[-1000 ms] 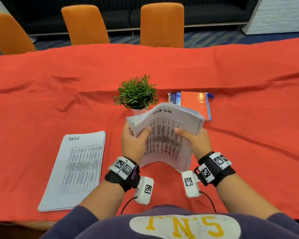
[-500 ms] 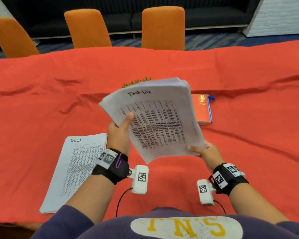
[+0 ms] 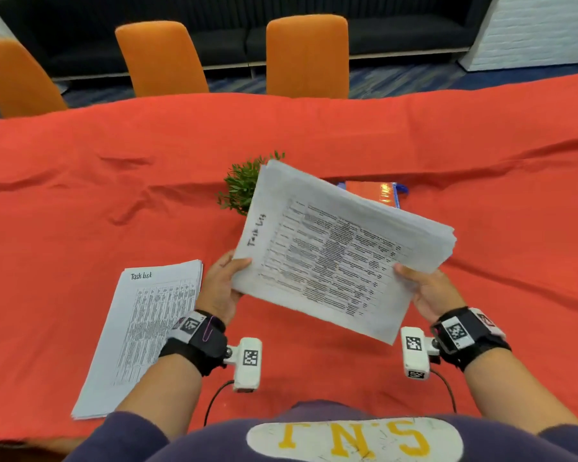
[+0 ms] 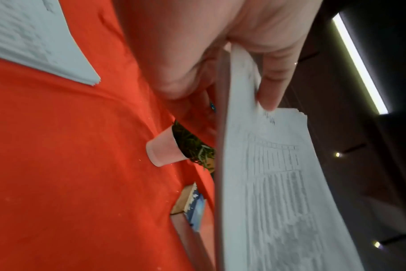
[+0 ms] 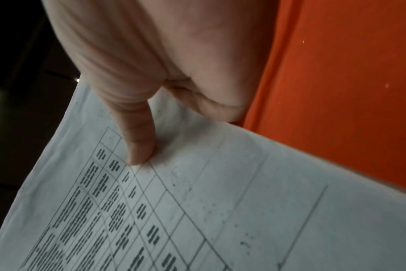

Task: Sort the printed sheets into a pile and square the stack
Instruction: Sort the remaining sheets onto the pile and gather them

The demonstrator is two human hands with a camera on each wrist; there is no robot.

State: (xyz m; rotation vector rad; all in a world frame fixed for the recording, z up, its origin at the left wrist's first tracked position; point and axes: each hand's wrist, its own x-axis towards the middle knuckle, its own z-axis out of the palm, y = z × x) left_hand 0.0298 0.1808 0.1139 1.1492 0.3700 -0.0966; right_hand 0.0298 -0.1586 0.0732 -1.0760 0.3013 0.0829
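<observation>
Closest in, both hands hold one thick bundle of printed sheets (image 3: pixel 341 255) up off the red tablecloth (image 3: pixel 80 211). The left hand (image 3: pixel 219 288) pinches its near left corner, thumb on top. The right hand (image 3: pixel 427 291) grips the near right edge the same way. A moment ago the bundle stood taller, with the "Task List" words at the top — now it is turned sideways, and those words run up the left side. So the long edge faces down, likely ready to be tapped flat and even. A second pile (image 3: pixel 144 331) lies flat on the cloth, just left of the left arm — the two are not joined yet. Farther back sit a small green plant (image 3: pixel 241 185) and an orange notebook (image 3: pixel 371 191).
</observation>
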